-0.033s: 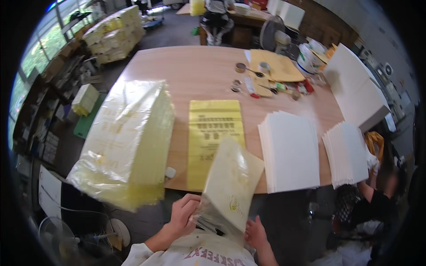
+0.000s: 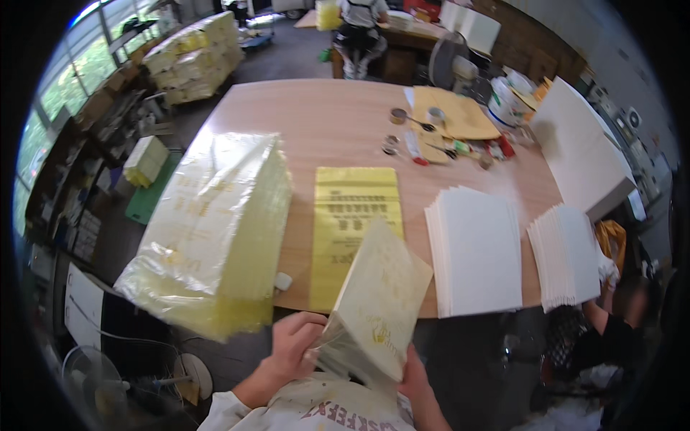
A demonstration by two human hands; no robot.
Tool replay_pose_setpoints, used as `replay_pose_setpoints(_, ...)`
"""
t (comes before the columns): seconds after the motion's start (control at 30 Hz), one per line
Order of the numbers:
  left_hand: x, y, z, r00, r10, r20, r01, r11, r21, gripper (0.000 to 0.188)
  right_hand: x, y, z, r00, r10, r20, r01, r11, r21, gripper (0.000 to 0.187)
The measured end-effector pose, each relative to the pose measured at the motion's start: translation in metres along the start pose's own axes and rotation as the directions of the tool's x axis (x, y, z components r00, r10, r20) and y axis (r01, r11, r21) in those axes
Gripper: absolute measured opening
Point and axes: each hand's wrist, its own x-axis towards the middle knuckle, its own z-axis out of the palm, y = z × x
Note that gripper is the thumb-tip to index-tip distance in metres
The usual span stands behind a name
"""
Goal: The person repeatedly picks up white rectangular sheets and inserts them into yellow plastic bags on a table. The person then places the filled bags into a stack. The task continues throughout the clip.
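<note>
A clear plastic bag with yellow print (image 2: 384, 302) is tilted in front of me at the table's near edge, with a pale flat board inside it. My left hand (image 2: 296, 345) is closed on the bag's loose, crumpled lower left edge. At its lower right edge, my right hand (image 2: 415, 377) grips the bag, its fingers partly hidden behind. Beneath the bag's top corner lies a flat yellow printed bag (image 2: 330, 284). Left of that rises a tall pile of bagged boards (image 2: 194, 215), and on the right stands a stack of white boards (image 2: 478, 251).
A smaller stack of white boards (image 2: 568, 251) sits at the table's right edge, near another person (image 2: 611, 309). Tape rolls (image 2: 397, 115), scissors and brown envelopes (image 2: 456, 111) lie at the far right. Beside the left pile is a small white object (image 2: 284, 281).
My right hand has come up against the bag's right edge and closed on it. The bag has tilted slightly rightward. The whole view has shifted slightly.
</note>
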Motion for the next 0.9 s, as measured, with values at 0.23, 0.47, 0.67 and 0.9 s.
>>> replay_pose_setpoints(0.23,0.009,0.037,-0.171,0.468,0.364,-0.805,0.091,0.886,0.454,0.019,0.119,0.041,0.291,0.869,0.096,0.485,0.14,0.893,-0.428,0.04)
replay_pose_setpoints(0.47,-0.013,-0.022,-0.119,0.94,-0.227,-0.255,0.341,0.674,0.655,0.054,0.145,0.093,0.336,0.822,0.097,0.562,0.414,0.576,-0.705,0.036)
replay_pose_setpoints(0.67,-0.037,-0.061,-0.095,0.916,-0.1,-0.389,0.377,0.547,0.747,0.051,0.114,0.071,0.275,0.759,-0.098,0.644,0.581,0.549,-0.601,0.034)
replay_pose_setpoints(0.9,-0.015,-0.042,-0.052,0.843,-0.071,-0.534,0.497,0.485,0.72,0.041,0.104,0.025,0.02,0.959,-0.276,0.06,0.192,0.481,-0.855,0.022)
